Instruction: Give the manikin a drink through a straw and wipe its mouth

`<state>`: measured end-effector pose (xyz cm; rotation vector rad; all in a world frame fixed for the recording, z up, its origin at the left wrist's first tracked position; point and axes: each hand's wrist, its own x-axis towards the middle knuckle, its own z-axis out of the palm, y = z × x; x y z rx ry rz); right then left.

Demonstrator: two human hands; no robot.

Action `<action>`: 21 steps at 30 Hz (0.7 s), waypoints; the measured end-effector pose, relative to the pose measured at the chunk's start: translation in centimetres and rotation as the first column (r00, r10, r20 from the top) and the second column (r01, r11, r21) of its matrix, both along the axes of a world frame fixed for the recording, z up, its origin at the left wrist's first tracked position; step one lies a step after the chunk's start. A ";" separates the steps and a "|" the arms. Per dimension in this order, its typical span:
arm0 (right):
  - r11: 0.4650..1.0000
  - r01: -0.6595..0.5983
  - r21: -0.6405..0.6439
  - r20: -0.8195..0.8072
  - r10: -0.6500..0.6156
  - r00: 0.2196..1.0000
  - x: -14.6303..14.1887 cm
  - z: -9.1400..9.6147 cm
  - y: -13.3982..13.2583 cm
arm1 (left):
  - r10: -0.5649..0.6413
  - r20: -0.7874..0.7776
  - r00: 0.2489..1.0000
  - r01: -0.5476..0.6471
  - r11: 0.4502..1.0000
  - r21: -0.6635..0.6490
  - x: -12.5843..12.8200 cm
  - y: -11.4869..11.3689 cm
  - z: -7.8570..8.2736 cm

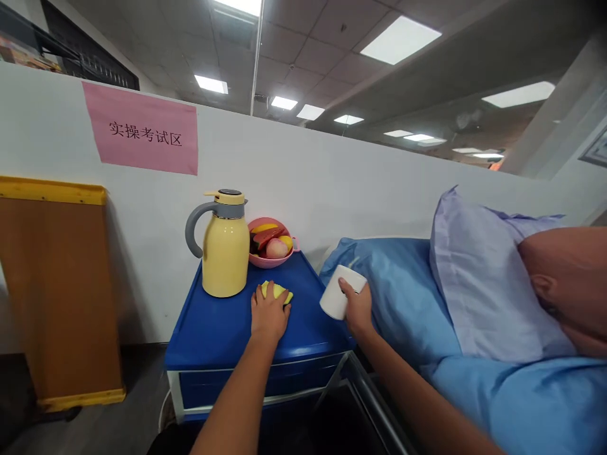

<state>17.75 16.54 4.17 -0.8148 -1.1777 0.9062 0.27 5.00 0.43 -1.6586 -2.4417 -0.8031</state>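
My left hand [270,311] presses down on a folded yellow cloth [284,296], which lies on the blue top of a bedside cabinet [213,335]. The fingers rest over the cloth and curl around its edge. In my right hand [359,308] is a white mug [336,296], held up off the cabinet beside its right edge and tilted. A thin pale stick shows just above the mug; whether it belongs to it I cannot tell. Behind my left hand stand a yellow thermos jug [226,253] with a grey handle and a pink basket [262,261] of fruit.
To the right is a bed with a blue pillow [393,284], a lilac pillow [493,284] and a mannequin head [569,272]. A dark rail [374,404] runs below my right arm. At left, a brown board with yellow ends [61,291] leans by the white wall [313,183].
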 end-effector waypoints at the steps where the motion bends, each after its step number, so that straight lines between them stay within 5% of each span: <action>1: 1.000 0.005 -0.009 0.009 -0.005 1.000 -1.3 -0.5 0.5 | 0.016 -0.001 1.000 -0.016 1.000 0.003 0.1 0.1 0.0; 8: 0.999 0.007 0.047 0.079 -0.010 0.997 -6.4 -1.9 2.9 | 0.072 -0.054 0.996 -0.073 0.997 -0.011 0.1 0.7 0.1; 21: 0.978 -0.093 0.189 0.154 0.064 0.986 -7.7 -2.1 3.9 | 0.095 -0.088 0.992 -0.099 0.994 -0.043 -1.4 3.7 -0.1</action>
